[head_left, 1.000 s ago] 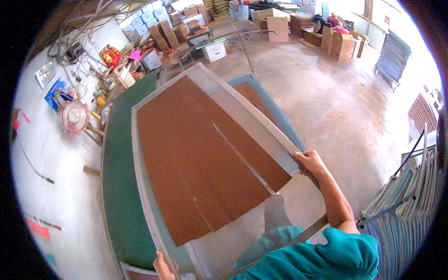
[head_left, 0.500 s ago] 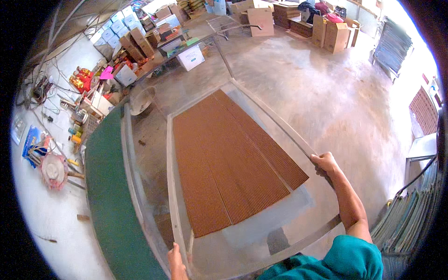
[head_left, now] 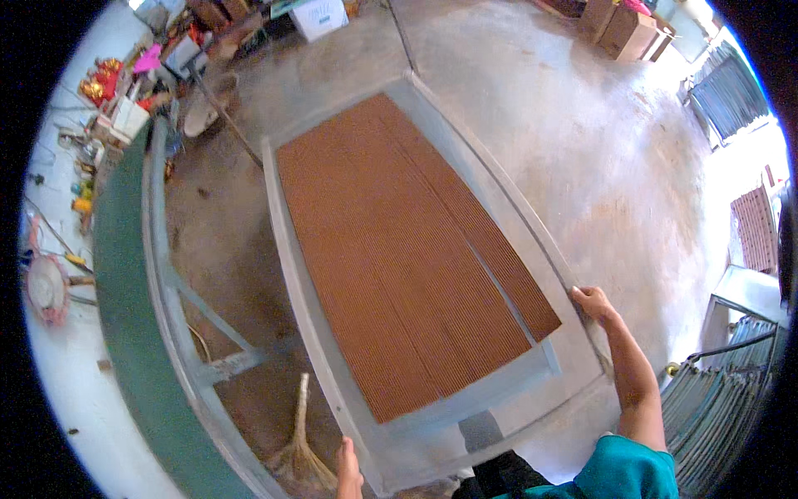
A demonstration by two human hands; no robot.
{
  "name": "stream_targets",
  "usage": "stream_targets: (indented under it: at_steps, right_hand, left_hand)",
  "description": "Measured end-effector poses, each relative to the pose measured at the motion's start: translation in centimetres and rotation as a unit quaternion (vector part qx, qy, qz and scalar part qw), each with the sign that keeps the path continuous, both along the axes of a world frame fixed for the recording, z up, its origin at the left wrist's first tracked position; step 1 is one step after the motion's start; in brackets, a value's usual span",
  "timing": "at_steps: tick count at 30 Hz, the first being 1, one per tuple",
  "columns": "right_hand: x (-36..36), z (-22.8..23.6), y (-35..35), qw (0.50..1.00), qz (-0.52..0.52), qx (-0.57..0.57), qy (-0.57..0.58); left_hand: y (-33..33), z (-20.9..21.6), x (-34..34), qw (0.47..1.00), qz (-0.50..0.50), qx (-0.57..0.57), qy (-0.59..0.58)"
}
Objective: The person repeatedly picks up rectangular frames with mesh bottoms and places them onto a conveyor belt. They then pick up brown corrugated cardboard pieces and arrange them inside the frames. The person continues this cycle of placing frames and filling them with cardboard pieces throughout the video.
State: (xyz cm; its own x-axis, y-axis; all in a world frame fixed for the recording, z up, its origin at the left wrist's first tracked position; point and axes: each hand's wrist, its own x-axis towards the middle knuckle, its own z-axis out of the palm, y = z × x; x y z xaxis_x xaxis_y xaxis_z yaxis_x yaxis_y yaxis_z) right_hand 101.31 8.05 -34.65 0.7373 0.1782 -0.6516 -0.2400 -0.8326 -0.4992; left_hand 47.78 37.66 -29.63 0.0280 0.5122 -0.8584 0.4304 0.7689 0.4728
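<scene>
- Concrete floor (head_left: 582, 141): grey and stained, it fills most of the view. Cardboard boxes (head_left: 619, 25) stand at the far edge, well apart from the work.
- Green table (head_left: 125, 333): long, with a grey metal underframe, along the person's left. A second ago the panel lay over its top; now the table is bare of it and the two are apart, with open floor between.
- Framed panel (head_left: 399, 258): a large grey metal frame filled with brown corrugated sheet, the fill stopping short of the near end. It has come off the table and is carried low over the floor, near end at the person's body, far end pointing away. Judgement: the transfer off the table is done and the load hangs wholly on two hands.
- Stack of grey frames (head_left: 723, 391): lower right, near the right arm, not touching it.
- Broom (head_left: 295, 441): straw head on the floor just left of the panel's near corner.
- Right hand (head_left: 592, 301): fingers curled round the frame's right rail, thumb on top.
- Left hand (head_left: 349, 470): at the frame's near left corner, touching its edge; fingers together and pointing up, though the grip beneath cannot be told.
</scene>
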Motion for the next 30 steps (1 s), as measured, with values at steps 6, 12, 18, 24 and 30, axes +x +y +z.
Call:
stream_targets:
  at_steps: [6, 12, 18, 24, 30]
  right_hand:
    - [-3.3, -14.3, -0.1, 0.995, 0.025, -0.088, 0.036]
    - [-3.4, -18.2, -2.7, 0.994, 0.058, -0.088, 0.016]
    - [-10.8, -10.8, -9.1, 0.880, 0.376, -0.290, -0.007]
    - [-23.4, -8.1, -8.1, 0.802, 0.589, -0.102, 0.009]
    - [-35.2, -4.5, 1.6, 0.882, 0.447, -0.075, 0.128]
  left_hand:
    - [-2.5, -16.3, -4.0, 0.994, -0.032, -0.031, 0.098]
    - [-3.4, -18.9, -3.5, 0.998, -0.032, -0.006, 0.055]
    - [-14.1, -14.0, -11.4, 0.996, 0.004, 0.041, 0.085]
    - [-35.9, -7.5, -22.1, 0.974, 0.134, 0.008, 0.183]
    - [-46.0, -2.9, -29.0, 0.943, 0.250, 0.053, 0.212]
